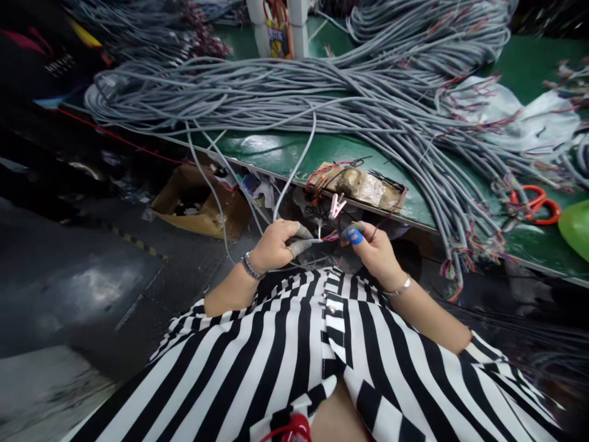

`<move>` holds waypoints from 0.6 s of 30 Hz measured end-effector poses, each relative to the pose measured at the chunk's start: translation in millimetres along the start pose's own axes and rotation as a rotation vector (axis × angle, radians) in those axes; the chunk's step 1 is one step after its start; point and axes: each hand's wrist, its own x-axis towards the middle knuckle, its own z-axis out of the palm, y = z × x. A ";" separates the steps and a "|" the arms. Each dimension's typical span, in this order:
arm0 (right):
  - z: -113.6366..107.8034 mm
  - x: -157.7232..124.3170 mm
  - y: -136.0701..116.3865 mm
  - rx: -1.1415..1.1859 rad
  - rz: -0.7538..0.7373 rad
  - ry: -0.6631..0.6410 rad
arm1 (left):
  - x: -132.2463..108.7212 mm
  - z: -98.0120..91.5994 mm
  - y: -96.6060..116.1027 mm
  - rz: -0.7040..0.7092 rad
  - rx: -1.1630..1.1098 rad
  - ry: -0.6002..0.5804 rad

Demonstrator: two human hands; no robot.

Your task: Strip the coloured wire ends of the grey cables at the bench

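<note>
A grey cable (297,161) comes down over the table edge to my left hand (275,244). Its thumb and forefinger, in grey finger covers, pinch the cable near the stripped end. From that end thin coloured wires (330,236) run across to my right hand (375,250). My right hand is closed on their tips, with blue tape round the thumb and a grey cover on a finger. A pale clothes peg (337,207) sits just above the wires, by the front of a taped block (363,186) on the table edge.
Long bundles of grey cables (239,92) lie across the green table (257,147), their coloured ends toward the right. Orange-handled scissors (536,204) and a green round object (576,228) lie at the right. A cardboard box (202,212) stands below the table at left.
</note>
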 end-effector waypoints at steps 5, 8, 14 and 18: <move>15.6 -1.9 4.6 0.090 0.093 -0.090 | -3.1 10.7 6.9 0.001 0.094 0.068; 23.8 -3.0 4.5 0.140 0.110 -0.055 | -5.1 15.6 8.0 -0.001 0.145 0.071; 32.1 -8.1 12.0 0.207 0.141 -0.111 | -9.8 24.3 8.2 -0.068 0.148 0.105; 27.4 -11.9 15.7 -0.111 -0.047 -0.058 | -8.2 27.2 12.5 -0.123 0.113 0.127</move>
